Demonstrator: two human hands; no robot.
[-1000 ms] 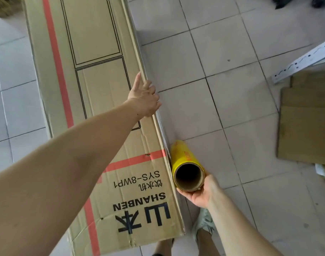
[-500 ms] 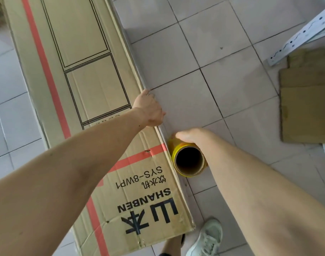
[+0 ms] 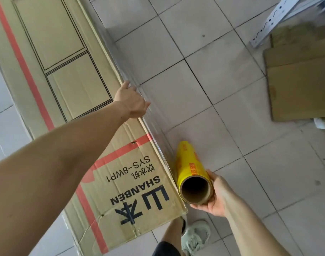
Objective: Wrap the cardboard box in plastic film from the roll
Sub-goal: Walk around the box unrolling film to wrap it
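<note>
A long cardboard box [image 3: 69,74] with red stripes and black "SHANBEN" print stands upright and fills the left half of the head view. Clear plastic film [image 3: 154,126] runs down its right side towards the yellow roll [image 3: 190,167]. My left hand [image 3: 131,101] presses on the box's right edge, fingers over the side on the film. My right hand [image 3: 213,196] grips the near open end of the roll, just right of the box's lower corner.
Grey floor tiles [image 3: 204,80] spread to the right. Flat cardboard sheets [image 3: 302,80] lie at the right edge, with a white perforated metal bar [image 3: 279,19] above them. My shoe [image 3: 195,235] and leg stand below the roll.
My right hand went over the top of the roll half a second ago and has returned to cup its near end. My left hand keeps pressing the box's right edge.
</note>
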